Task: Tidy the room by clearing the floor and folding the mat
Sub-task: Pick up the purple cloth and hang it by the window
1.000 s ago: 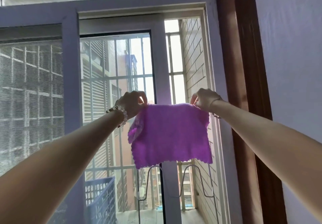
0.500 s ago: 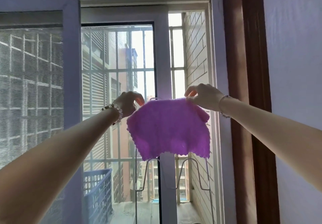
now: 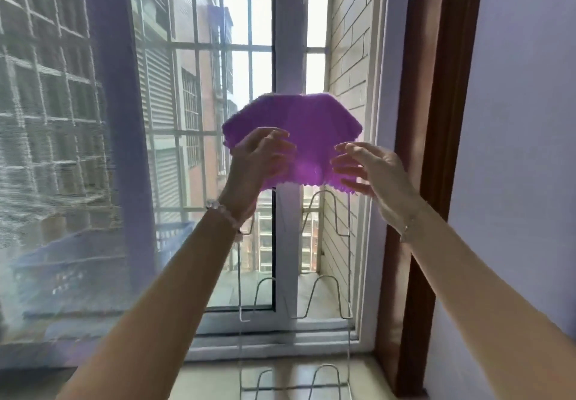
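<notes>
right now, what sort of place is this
Probably a room in a high-rise flat: barred window, apartment blocks outside, wire rack and a purple cloth.

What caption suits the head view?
Left hand and right hand, both open, at a purple cloth hanging over a wire rack by the window.

A bracelet of pale, rounded, translucent beads (image 3: 223, 212) is worn at the wrist of the left grip (image 3: 258, 166). A thin metallic chain bracelet (image 3: 406, 229) is worn at the wrist of the right grip (image 3: 374, 175). Both forearms (image 3: 162, 290) are seen bare; bead detail is blurred.
</notes>
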Demonstrator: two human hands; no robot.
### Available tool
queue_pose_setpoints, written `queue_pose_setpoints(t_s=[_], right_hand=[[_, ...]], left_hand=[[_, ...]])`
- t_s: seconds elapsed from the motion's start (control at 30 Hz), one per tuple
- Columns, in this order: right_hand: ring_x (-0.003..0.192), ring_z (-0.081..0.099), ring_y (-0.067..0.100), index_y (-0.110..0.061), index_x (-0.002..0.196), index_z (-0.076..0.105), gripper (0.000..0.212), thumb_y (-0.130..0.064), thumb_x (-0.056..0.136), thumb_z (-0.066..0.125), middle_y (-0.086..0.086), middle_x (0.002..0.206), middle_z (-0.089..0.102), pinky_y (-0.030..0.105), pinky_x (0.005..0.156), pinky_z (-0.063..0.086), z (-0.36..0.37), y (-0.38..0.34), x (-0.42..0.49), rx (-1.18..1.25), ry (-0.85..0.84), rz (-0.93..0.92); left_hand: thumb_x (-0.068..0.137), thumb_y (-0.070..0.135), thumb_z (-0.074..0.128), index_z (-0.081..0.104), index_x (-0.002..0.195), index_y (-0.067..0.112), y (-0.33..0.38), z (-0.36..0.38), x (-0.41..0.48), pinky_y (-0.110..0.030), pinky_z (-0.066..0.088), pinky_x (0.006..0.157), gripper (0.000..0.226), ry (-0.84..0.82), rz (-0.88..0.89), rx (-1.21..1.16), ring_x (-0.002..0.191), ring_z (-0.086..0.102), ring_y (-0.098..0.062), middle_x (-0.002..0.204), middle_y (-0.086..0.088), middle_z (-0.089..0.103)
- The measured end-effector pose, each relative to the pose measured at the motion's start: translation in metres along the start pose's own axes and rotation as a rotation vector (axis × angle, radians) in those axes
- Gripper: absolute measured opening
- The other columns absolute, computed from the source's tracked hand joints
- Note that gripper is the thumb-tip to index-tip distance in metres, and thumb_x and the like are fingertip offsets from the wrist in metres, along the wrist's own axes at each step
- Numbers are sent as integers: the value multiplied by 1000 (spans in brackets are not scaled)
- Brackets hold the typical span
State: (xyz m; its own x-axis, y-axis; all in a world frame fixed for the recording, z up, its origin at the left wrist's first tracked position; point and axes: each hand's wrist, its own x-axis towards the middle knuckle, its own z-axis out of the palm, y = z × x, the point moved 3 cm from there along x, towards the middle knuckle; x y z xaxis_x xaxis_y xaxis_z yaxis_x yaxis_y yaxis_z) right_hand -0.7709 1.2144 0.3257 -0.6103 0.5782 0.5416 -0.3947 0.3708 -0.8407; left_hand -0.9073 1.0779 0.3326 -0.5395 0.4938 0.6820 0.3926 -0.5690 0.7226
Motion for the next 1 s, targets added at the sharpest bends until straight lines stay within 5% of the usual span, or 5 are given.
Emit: queue_pose_setpoints(t_s=[0.13,0.4,1.0], right_hand=[[80,67,12,-18,94,68,20,-19,96,48,-3,81,71,30,81,54,-8,25,-45,169,64,81],[76,66,11,-17,88,68,22,-24,96,48,-4,76,70,31,81,52,-26,63,-115,179,144,240],[90,66,17,-19,93,68,24,-23,98,45,0,85,71,30,82,53,-74,94,-178,34,405,338]], left_hand=[[96,16,45,64,90,16,-31,13,-52,-27,54,70,20,17,-169,-135,74,66,-13,78,3,71],[97,20,42,64,93,13,-77,44,-122,-31,54,77,24,10,-396,-287,75,67,-15,80,-1,71],[99,20,40,62,98,12,-116,99,-178,-33,54,78,24,-132,-529,-310,80,67,-17,84,-1,70]])
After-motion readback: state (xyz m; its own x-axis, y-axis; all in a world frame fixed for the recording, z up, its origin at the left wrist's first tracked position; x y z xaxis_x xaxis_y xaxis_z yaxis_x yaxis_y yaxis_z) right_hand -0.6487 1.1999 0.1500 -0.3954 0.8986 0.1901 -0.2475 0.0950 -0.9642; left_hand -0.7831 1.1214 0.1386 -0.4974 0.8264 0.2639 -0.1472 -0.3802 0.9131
